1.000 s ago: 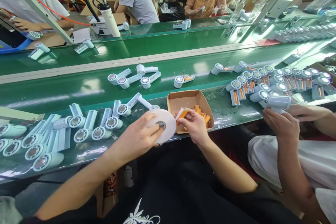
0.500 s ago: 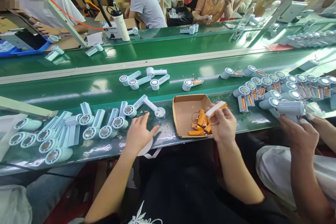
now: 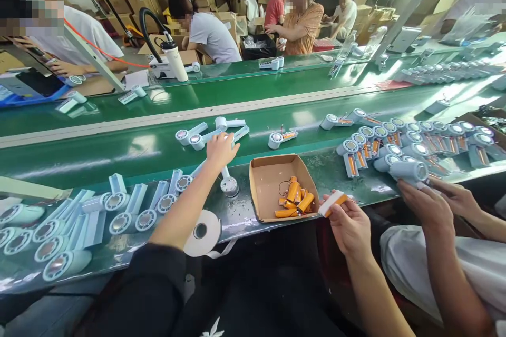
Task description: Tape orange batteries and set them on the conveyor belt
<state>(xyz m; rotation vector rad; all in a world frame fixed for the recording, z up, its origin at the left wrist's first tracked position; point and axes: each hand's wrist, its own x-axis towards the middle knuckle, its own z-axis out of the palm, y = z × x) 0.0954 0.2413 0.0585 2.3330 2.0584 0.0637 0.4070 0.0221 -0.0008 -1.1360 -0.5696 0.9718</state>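
My left hand [image 3: 221, 151] reaches over the green belt, its fingers closed over the round end of a light-blue plastic housing [image 3: 242, 134], which they mostly hide. Similar housings [image 3: 196, 141] lie beside it. In my right hand [image 3: 351, 225], between thumb and fingers, is an orange battery pack [image 3: 334, 203] with a white strip along one face. It is held at the front edge of the bench, right of a cardboard tray [image 3: 259, 189] containing several orange battery packs [image 3: 293, 189]. Under my left forearm stands another housing with a round end [image 3: 229, 186].
Rows of light-blue housings [image 3: 118, 201] cover the bench at left. A roll of white tape [image 3: 209, 229] is at the front edge. At right, a co-worker's hands [image 3: 427, 205] hold a housing near many battery-fitted housings [image 3: 389, 137]. People sit across the belt.
My left hand has moved forward from above the bench to a housing on the belt. My right hand has lowered toward the bench edge with the battery pack. The camera view has shifted.
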